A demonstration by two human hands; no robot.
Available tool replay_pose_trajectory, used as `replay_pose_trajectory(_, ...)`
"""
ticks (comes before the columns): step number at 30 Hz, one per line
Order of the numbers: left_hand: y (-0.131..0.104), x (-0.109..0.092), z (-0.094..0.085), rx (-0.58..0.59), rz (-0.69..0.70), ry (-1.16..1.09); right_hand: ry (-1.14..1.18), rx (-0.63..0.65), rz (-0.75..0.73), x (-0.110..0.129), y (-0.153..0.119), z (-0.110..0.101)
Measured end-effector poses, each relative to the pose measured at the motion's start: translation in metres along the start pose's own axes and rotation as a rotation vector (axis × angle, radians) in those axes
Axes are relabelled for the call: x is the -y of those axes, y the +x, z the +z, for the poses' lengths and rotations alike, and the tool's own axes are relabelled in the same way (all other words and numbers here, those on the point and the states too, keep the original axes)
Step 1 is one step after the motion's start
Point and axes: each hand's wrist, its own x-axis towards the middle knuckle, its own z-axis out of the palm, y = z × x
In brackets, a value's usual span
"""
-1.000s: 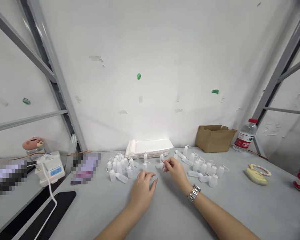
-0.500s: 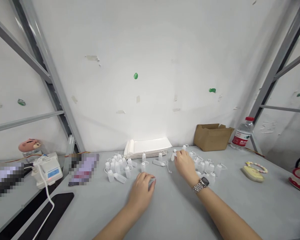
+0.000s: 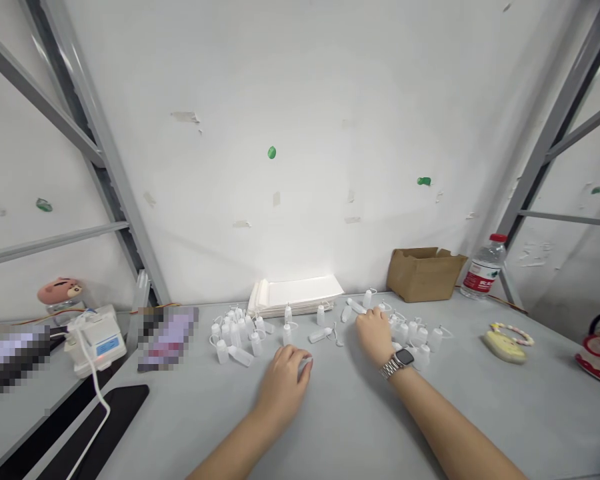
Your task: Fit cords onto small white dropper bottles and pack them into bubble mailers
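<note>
My left hand (image 3: 283, 381) rests on the table with fingers curled toward the thumb; a pale, translucent edge shows between them, too small to name. My right hand (image 3: 375, 333), wearing a wristwatch (image 3: 398, 361), reaches in among small white squeeze bottles with tethered caps. Its fingertips point away from me, and what they touch is hidden. Left of it lie a tipped bottle (image 3: 347, 313) and another tipped bottle (image 3: 320, 335) with its cap strap loose. Several bottles stand in a left cluster (image 3: 235, 331) and a right cluster (image 3: 414, 332).
Behind the bottles lies a stack of white sheets (image 3: 300, 291) against the wall. A cardboard box (image 3: 425, 277) and a water bottle (image 3: 484, 268) stand at the back right. A yellow pouch (image 3: 505, 345) lies right; a phone (image 3: 169, 339) and a white power strip (image 3: 97, 340) lie left.
My right hand has drawn slightly right and toward me, uncovering tipped bottles beside it. The loose-strapped bottle in the middle has turned a little. My left hand has stayed put.
</note>
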Motion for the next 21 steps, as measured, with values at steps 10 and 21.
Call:
replay_pose_trajectory(10, 0.002, 0.001, 0.002, 0.003, -0.064, -0.27, 0.369, -0.129, 0.019, 0.0, 0.007, -0.012)
replay_pose_trajectory(21, 0.01, -0.01, -0.007, 0.027, -0.202, -0.96, 1.73, 0.499, -0.263, 0.043, -0.018, -0.035)
